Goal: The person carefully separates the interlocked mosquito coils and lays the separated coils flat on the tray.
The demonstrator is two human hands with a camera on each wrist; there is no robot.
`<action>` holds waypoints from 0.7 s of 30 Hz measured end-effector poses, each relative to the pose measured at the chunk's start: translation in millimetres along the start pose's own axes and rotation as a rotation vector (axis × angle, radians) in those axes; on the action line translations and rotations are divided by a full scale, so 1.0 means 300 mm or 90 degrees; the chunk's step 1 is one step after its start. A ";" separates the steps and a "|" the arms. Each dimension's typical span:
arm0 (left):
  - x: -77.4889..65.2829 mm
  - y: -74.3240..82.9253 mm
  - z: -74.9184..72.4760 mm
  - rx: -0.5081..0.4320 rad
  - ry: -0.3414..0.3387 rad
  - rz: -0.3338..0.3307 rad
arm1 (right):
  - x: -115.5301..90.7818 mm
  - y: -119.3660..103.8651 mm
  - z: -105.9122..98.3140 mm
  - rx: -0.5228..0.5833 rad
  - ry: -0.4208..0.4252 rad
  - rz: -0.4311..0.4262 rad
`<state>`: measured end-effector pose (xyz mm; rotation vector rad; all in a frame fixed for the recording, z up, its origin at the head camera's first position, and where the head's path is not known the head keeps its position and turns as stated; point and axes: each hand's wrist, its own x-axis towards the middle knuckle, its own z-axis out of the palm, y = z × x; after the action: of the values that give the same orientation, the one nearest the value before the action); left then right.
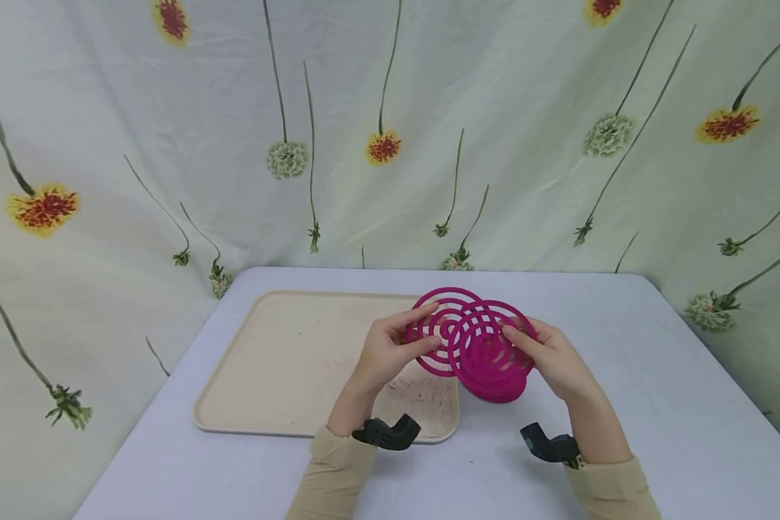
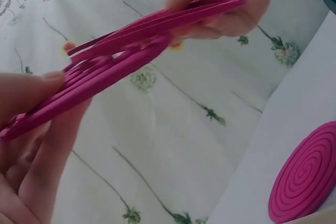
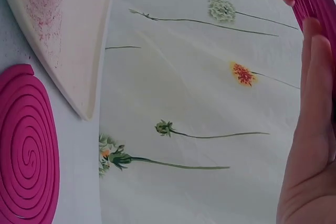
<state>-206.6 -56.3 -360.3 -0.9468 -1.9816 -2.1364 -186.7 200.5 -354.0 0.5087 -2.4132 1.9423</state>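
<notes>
Two magenta mosquito coils are held up over the table, their open rings overlapping in the head view. My left hand [image 1: 388, 348] pinches the left coil [image 2: 94, 84] at its outer edge, thumb on one face and fingers on the other. At the opposite side, my right hand [image 1: 555, 355] grips the right coil [image 2: 215, 8] between thumb and fingers. The left wrist view shows both coils nearly edge-on, meeting in the middle. Below them a tightly wound magenta coil [image 3: 29, 156] lies flat on the table, partly covered by the right coil in the head view.
A beige rectangular tray [image 1: 286, 361] lies on the left of the white-covered table [image 1: 624, 325], with magenta crumbs near its right end. The coil on the table sits beside the tray's right edge. A flower-printed cloth [image 1: 526, 87] hangs behind the table.
</notes>
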 end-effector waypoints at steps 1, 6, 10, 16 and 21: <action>0.002 -0.003 0.012 -0.009 0.031 0.008 | 0.001 -0.003 0.006 0.015 0.031 0.006; 0.012 -0.016 0.065 -0.050 0.134 0.032 | 0.005 -0.011 0.030 0.139 0.124 0.010; 0.011 -0.017 0.062 -0.067 0.116 0.029 | 0.005 -0.015 0.030 0.185 0.132 -0.003; -0.001 0.005 -0.011 -0.020 -0.013 0.015 | -0.006 -0.015 -0.013 0.074 0.043 -0.006; -0.009 0.015 -0.055 0.026 -0.194 -0.008 | -0.015 -0.006 -0.049 -0.007 -0.090 -0.009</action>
<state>-208.6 -73.1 -357.2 -1.3233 -2.1562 -2.0515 -184.7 215.3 -349.7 0.6826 -2.4924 1.9499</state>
